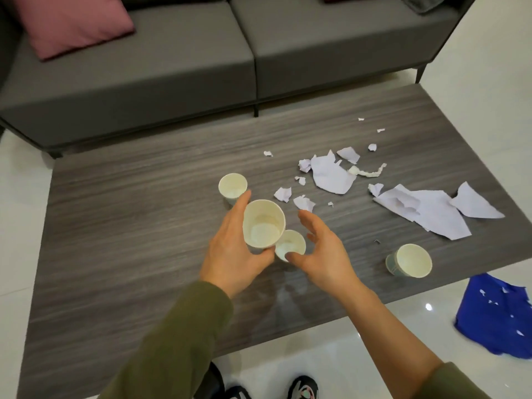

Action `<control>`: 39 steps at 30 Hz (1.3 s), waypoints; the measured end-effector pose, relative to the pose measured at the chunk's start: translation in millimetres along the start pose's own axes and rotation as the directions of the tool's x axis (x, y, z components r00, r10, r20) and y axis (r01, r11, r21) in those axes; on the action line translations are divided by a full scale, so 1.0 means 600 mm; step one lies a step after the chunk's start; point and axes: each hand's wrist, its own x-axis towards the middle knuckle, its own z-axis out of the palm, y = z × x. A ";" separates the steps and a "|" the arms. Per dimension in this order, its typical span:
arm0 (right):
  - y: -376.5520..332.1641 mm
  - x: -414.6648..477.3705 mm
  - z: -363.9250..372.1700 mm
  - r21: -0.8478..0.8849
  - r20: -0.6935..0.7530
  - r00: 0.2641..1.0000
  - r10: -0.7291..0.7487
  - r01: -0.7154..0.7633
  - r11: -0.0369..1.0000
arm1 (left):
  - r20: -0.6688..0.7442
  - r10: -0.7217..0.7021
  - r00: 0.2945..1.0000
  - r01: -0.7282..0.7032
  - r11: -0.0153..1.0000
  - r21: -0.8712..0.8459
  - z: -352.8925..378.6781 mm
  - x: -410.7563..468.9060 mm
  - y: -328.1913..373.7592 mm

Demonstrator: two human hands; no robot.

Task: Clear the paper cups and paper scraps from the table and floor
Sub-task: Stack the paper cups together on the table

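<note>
My left hand (233, 249) is wrapped around a paper cup (263, 224), lifted off the table and tipped a little toward me, mouth up, so I can nest it with the others and carry a single stack, I'd say. My right hand (322, 251) is spread open, fingers curled loosely round a second cup (290, 245) that stands just below and beside the first; the thumb looks to touch its rim, but I have no real grip on it yet. A third cup (232, 187) stands upright just past my left fingertips, and a fourth (408, 260) sits tilted near the table's right edge. Torn paper scraps (331, 175) lie scattered across the right half of the table (129, 226), a low dark wood-grain top. On the glossy white tile floor (331, 355) to the right lies a blue bag (498, 318) flecked with small white bits. Beyond the table stands a grey sofa (172, 67) with a pink cushion (72, 23).
</note>
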 end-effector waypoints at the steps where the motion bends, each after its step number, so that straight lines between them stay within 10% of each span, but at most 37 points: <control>1: 0.004 -0.001 -0.008 -0.008 0.006 1.000 0.008 -0.008 1.000 | 0.007 0.004 1.000 -0.004 1.000 0.006 0.005 0.002 0.005; 29: 0.151 0.073 0.018 -0.121 0.150 0.979 0.135 -0.117 0.986 | 0.296 -0.050 0.954 -0.024 0.971 0.239 0.178 0.043 -0.101; 39: 0.085 0.106 0.047 -0.017 0.069 0.994 0.083 -0.082 0.997 | 0.127 -0.111 0.986 0.099 0.990 0.098 0.123 0.079 -0.100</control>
